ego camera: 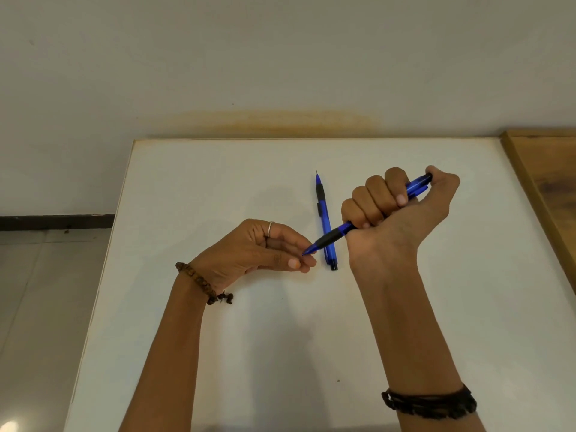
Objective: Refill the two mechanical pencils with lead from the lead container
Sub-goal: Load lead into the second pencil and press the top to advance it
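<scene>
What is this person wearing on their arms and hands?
Both forearms are bare, without sleeves. The left wrist carries a brown beaded bracelet, and a thin silver ring sits on a left finger. The right wrist has a dark braided band.

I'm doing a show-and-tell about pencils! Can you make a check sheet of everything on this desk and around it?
Surface: white table, a few tiny dark specks.
Job's things: held pencil, blue, raised and slanted, tip toward the left hand; second pencil, blue, lying flat, tip pointing away. Lead container: nothing seen.
Clutter: nothing seen.
Grippers: right hand fisted round the held pencil, thumb on its end; left hand has fingertips pinched at the pencil's tip, too small to tell if it holds lead.
Cables: nothing seen.
Surroundings: pale wall with a yellowish stain; wooden board at right; tiled floor at left.
</scene>
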